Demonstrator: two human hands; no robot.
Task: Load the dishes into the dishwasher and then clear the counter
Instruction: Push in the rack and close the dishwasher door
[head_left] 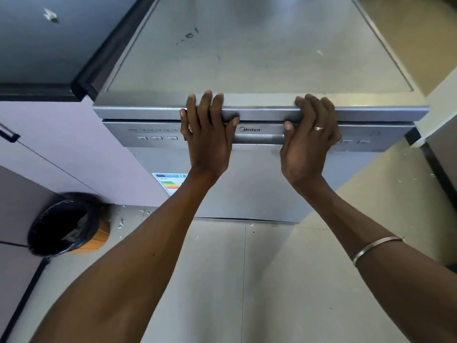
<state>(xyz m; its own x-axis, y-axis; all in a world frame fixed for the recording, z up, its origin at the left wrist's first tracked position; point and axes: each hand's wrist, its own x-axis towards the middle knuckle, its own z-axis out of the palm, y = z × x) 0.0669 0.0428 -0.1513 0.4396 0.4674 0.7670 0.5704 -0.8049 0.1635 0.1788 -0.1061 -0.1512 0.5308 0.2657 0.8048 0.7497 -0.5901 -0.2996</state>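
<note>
Both hands on the silver freestanding dishwasher (247, 169), door closed: left hand (206, 134) and right hand (309, 139) each have their grip curled over its top front edge. Black-lined round bin (61, 226) sits down-left.

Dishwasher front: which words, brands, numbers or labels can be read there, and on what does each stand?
"Midea": on the control panel of the dishwasher, between the two hands.
Small print above the buttons: too blurred to read.
Energy label on the door: coloured bars, text too small to read.
</note>
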